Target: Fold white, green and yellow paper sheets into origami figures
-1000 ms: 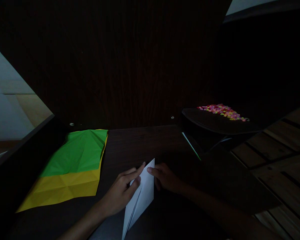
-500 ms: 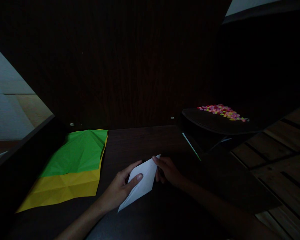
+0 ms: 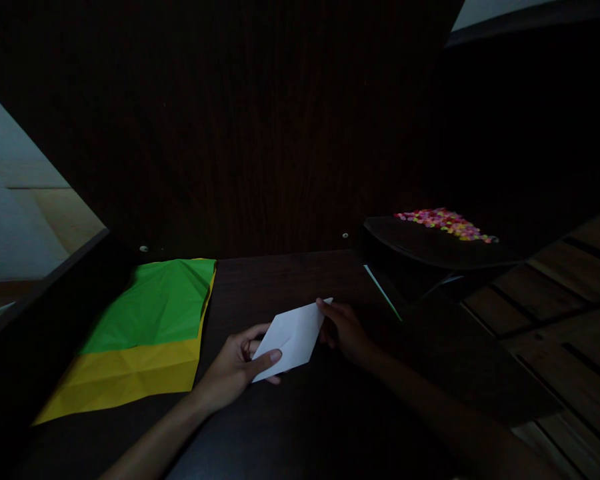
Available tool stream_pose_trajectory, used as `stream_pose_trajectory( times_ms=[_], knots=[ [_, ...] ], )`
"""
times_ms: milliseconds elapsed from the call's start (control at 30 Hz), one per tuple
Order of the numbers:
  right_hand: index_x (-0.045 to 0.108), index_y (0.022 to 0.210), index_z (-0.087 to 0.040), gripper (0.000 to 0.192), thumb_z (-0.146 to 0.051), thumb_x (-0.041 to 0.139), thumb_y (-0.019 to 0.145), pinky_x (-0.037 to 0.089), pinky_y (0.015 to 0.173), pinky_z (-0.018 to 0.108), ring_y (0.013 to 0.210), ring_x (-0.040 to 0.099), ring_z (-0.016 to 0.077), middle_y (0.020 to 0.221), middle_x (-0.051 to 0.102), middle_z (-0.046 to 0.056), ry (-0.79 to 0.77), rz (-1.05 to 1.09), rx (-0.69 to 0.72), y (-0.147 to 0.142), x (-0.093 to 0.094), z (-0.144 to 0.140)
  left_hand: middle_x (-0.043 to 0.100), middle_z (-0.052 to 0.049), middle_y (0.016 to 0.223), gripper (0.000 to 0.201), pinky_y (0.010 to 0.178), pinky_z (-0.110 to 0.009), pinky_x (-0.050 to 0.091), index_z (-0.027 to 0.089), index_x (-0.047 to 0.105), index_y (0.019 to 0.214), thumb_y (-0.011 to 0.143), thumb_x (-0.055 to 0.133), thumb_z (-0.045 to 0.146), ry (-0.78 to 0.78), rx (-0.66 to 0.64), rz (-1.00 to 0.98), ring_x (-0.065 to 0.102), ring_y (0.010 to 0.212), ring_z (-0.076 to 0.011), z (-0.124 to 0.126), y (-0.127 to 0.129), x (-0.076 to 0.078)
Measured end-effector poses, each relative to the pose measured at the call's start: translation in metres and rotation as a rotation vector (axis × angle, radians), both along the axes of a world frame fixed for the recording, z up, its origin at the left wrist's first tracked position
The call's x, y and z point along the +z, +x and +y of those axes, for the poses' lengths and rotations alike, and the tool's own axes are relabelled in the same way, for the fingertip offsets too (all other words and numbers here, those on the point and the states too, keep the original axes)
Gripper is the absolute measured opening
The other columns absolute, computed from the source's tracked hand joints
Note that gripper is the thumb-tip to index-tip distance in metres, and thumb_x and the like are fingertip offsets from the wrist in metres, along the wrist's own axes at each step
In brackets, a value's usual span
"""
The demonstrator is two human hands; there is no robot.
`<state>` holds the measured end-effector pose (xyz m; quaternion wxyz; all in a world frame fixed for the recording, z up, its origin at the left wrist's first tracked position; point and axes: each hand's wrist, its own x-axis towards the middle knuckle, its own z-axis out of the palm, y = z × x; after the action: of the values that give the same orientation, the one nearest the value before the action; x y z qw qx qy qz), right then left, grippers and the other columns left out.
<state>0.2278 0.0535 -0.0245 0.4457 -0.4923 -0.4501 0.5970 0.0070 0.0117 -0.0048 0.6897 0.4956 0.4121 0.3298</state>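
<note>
A folded sheet of white paper, shaped like a slanted four-sided piece, is held above the dark tabletop between both hands. My left hand grips its lower left end, thumb on top and fingers underneath. At the upper right corner my right hand pinches the paper between thumb and fingers. Some of the fingers of both hands are hidden behind the sheet or in shadow.
Creased green paper lies over yellow paper on the left of the dark table. A thin pale strip lies to the right. Many small colourful pieces rest on a dark curved shelf. A dark wooden panel rises behind.
The folded white paper has shifted slightly up and to the right and lies at a flatter slant. My left hand holds nearer its left end; my right hand has moved a little up and right with it.
</note>
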Motion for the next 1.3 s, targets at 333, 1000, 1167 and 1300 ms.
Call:
stream_pose_trajectory(
  times_ms=[333,1000,1167,1300],
  knots=[
    [0.055,0.060,-0.016,0.047,-0.061,0.064,0.073,0.026,0.029,0.017,0.032,0.042,0.0070,0.040,0.052,-0.003,0.028,0.047,-0.101,0.008,0.003,0.009,0.075,-0.012,0.088,0.036,0.063,-0.030,0.059,0.011,0.070,0.102,0.078,0.071,0.038,0.022,0.050,0.026,0.072,0.078,-0.0240,0.003,-0.003,0.000],
    [0.057,0.056,-0.015,0.042,-0.048,0.061,0.082,0.025,0.034,0.019,0.034,0.040,0.0050,0.050,0.054,-0.002,0.195,-0.003,-0.126,0.018,0.003,0.017,0.076,-0.008,0.079,0.044,0.071,-0.033,0.060,0.012,0.071,0.088,0.060,0.082,0.044,0.094,0.583,-0.018,0.072,0.068,-0.0215,0.016,-0.014,-0.003],
    [0.057,0.056,-0.016,0.042,-0.048,0.061,0.082,0.025,0.034,0.020,0.034,0.041,0.0056,0.051,0.055,-0.002,0.204,0.001,-0.150,0.020,0.002,0.019,0.076,-0.009,0.077,0.052,0.077,-0.036,0.059,0.011,0.068,0.092,0.058,0.081,0.048,0.083,0.597,-0.022,0.073,0.073,-0.0244,0.016,-0.015,-0.003],
    [0.057,0.056,-0.016,0.041,-0.048,0.060,0.082,0.025,0.034,0.020,0.034,0.041,0.0059,0.051,0.054,-0.002,0.217,-0.014,-0.156,0.022,0.002,0.021,0.076,-0.009,0.073,0.056,0.081,-0.039,0.057,0.010,0.067,0.096,0.059,0.080,0.049,0.076,0.595,0.029,0.073,0.075,-0.0264,0.015,-0.015,0.000]
  ],
)
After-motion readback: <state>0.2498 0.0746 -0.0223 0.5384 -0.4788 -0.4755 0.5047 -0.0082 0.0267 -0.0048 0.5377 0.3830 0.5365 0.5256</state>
